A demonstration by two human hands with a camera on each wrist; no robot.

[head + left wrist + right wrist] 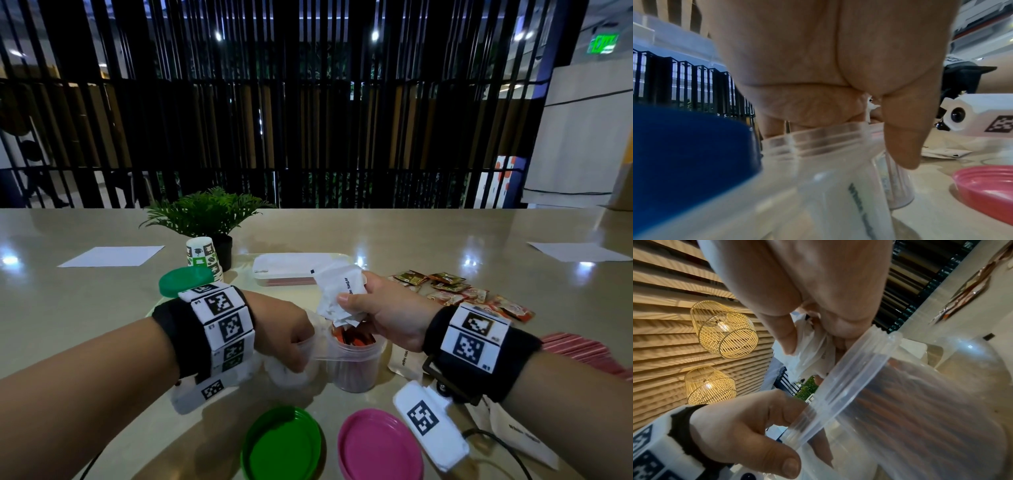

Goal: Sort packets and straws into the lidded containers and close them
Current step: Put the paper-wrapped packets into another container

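My right hand (349, 303) grips a crumpled bunch of white sugar packets (337, 291) just above two open clear jars. The right wrist view shows the bunch of white sugar packets (809, 352) pinched between thumb and fingers. My left hand (301, 349) grips the rim of the left jar (291, 371), which holds white packets; the thumb lies over that jar's rim (818, 139). The right jar (356, 366) holds red and orange packets. A green lid (284, 442) and a pink lid (378, 442) lie upside down near the front edge.
A tray (246, 260) carries a flat white lidded box (291, 269). A green-lidded jar (186, 281), paper cups (202, 257) and a plant (209, 216) stand behind my left wrist. Sauce packets (448, 291), red sticks (582, 349) and brown packets (404, 363) lie right. A blue lid (684, 162) is close on the left.
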